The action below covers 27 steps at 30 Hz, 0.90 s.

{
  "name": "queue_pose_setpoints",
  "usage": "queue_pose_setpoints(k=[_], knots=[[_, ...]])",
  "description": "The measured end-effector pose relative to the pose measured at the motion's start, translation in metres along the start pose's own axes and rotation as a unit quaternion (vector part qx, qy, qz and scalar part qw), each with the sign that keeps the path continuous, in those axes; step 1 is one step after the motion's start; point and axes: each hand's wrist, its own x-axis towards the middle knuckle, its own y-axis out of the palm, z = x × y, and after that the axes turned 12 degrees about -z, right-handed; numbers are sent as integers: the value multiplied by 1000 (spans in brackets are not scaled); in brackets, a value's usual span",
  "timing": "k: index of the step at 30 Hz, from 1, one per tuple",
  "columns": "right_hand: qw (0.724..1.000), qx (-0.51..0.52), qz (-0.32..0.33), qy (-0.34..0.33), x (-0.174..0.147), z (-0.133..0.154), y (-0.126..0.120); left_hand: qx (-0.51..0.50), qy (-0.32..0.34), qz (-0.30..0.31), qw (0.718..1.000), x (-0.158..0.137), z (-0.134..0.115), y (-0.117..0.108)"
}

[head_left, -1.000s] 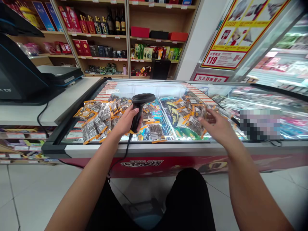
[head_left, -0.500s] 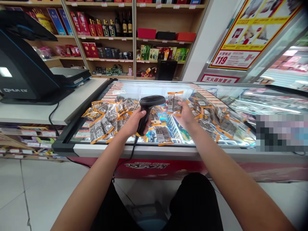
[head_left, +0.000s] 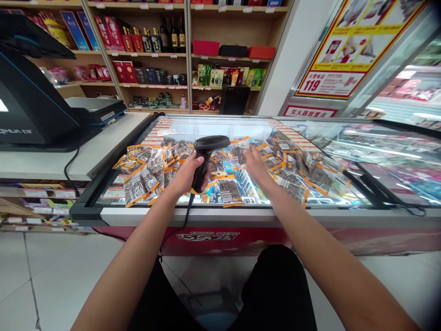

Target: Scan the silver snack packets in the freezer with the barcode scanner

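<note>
A black barcode scanner point(head_left: 203, 158) is gripped by its handle in my left hand point(head_left: 188, 174), its head pointing right. Fingers of my right hand point(head_left: 257, 165) close on the edge of a snack packet point(head_left: 239, 154), clear with orange ends, held tilted just right of the scanner head and slightly blurred. Both are above the glass top of a chest freezer point(head_left: 138, 212). A heap of similar packets point(head_left: 146, 177) spreads on the left, and another pile point(head_left: 299, 168) lies on the right. One single packet point(head_left: 230, 191) rests between them near the front edge.
A black checkout terminal point(head_left: 31, 92) stands on the white counter point(head_left: 110, 138) at the left. The scanner's cable point(head_left: 186, 216) hangs over the freezer's front. Shelves of bottles point(head_left: 174, 37) and boxes rise behind. A dark flat device point(head_left: 386, 184) lies on the freezer at right.
My right hand has brought the packet left, closer to the scanner head, and tilted it. The left hand keeps its hold on the scanner. The whole view has shifted slightly.
</note>
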Motion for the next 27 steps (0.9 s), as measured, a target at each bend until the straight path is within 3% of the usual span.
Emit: queue_pose_setpoints(k=[5, 9, 12, 14, 16, 20, 24, 27], knots=[[986, -162, 11, -41, -13, 13, 5, -2, 0, -8, 1000, -1, -3, 2], [984, -157, 80, -32, -20, 32, -3, -3, -5, -9, 1000, -1, -4, 2], [976, -206, 54, -41, -16, 40, -20, 0, -7, -10, 1000, -1, -3, 2], [948, -314, 5, -47, -10, 39, -37, 1, -4, -11, 1000, -1, -2, 2], [902, -431, -6, -16, -1, 35, -56, 3, -7, -12, 1000, -1, -1, 1], [834, -538, 101, 71, 17, 28, -80, 10, -9, -9, 1000, -1, 0, 1], [807, -564, 163, 69, 29, 24, -84, 3, -10, -8, 1000, -1, -1, 0], [808, -560, 162, 85, 34, 18, -81, 3, -18, -9, 1000, -1, -2, 1]])
